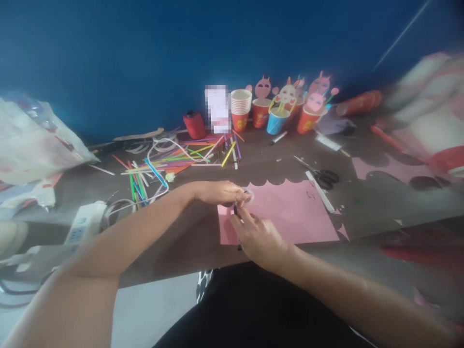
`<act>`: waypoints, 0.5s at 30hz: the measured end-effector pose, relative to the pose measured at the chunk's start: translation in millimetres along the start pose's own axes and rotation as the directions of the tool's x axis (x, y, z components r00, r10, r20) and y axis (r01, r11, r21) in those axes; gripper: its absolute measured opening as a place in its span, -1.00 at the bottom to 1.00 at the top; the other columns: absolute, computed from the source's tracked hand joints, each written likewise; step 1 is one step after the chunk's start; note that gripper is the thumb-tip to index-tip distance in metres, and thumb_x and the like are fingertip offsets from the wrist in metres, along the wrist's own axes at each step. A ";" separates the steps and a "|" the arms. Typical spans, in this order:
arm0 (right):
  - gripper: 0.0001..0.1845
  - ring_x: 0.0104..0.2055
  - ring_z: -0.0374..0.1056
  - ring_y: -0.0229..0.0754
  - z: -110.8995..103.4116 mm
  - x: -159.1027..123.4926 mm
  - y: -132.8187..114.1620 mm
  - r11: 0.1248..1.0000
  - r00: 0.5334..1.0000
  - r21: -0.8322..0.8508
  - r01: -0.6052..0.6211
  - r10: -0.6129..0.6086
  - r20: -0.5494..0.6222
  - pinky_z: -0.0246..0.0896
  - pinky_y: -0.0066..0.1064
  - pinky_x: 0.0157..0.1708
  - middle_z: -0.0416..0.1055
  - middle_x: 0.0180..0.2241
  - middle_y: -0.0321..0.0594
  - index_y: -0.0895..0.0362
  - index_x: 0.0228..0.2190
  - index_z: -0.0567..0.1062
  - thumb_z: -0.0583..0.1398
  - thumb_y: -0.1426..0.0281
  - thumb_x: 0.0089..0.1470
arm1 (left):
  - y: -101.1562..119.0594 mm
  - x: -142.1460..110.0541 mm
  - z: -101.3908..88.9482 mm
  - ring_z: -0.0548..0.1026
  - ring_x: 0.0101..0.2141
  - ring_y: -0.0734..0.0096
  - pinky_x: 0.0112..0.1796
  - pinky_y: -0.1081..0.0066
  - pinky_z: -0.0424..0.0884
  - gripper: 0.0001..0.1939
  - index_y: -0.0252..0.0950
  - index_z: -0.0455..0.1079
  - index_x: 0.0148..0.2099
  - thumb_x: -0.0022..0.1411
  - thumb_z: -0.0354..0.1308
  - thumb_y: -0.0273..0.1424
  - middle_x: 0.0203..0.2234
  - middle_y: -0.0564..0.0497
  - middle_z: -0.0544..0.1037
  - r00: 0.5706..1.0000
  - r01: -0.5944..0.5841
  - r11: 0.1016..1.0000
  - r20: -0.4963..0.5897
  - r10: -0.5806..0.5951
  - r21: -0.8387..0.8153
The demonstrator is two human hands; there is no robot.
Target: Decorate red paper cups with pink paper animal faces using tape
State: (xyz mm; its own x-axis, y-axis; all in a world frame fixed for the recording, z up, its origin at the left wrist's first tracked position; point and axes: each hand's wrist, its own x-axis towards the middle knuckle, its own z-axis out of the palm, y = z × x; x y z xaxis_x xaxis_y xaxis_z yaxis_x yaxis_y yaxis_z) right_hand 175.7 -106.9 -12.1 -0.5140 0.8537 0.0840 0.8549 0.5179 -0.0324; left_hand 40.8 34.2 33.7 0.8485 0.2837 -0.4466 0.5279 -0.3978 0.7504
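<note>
Over the left part of a pink paper sheet [290, 208], my two hands are close together. My left hand [223, 192] is closed, its fingertips pinching a small whitish, rounded thing [250, 197] whose kind is hard to make out. Below it, my right hand [261, 237] is closed around a slim dark-ended pen [236, 209], partly hidden by the fingers. Scalloped cut-outs run along the sheet's far edge, and small pencil-like marks show near its right side. Black-handled scissors [324, 178] and a white strip [321, 192] lie right of the sheet.
Coloured sticks [192, 152] lie scattered behind my left arm, near a power strip [85, 222]. Along the wall stand a red thread spool [195, 124], stacked paper cups [240, 111] and cups with paper faces [277, 120]. A marker [278, 138] lies before them.
</note>
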 end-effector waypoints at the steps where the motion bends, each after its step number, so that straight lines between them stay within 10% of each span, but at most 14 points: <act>1: -0.63 -0.42 0.38 -0.17 -0.5 1.2 -1.5 1.000 1.000 -0.015 -0.005 0.005 0.007 0.22 -0.40 -0.60 0.37 -0.07 0.13 0.25 -0.09 0.32 0.01 0.57 0.02 | -0.1 0.4 -0.8 0.37 -0.27 0.40 -0.16 0.43 0.26 -0.39 -0.34 0.39 -0.06 0.22 -0.18 0.05 -0.31 -0.02 0.46 1.000 0.000 1.000 0.024 0.000 -0.007; 15: -0.65 -0.46 0.41 -0.18 -1.8 8.4 -13.0 0.996 0.996 -0.066 -0.059 0.063 0.058 0.26 -0.41 -0.61 0.31 0.02 0.19 0.26 -0.10 0.37 0.00 0.53 0.07 | 1.1 0.3 -1.6 0.33 -0.30 0.40 -0.17 0.40 0.26 -0.42 -0.35 0.38 -0.24 0.24 -0.23 0.03 -0.35 -0.02 0.42 0.998 0.014 0.999 0.059 -0.012 -0.035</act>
State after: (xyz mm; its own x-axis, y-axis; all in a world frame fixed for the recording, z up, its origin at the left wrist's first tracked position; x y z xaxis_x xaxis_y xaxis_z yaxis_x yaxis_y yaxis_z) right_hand 160.4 -106.5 -9.2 -0.4626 0.8862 0.0244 0.8864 0.4620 0.0288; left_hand 41.6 35.3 35.2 0.8430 0.2364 -0.4832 0.5379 -0.3632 0.7608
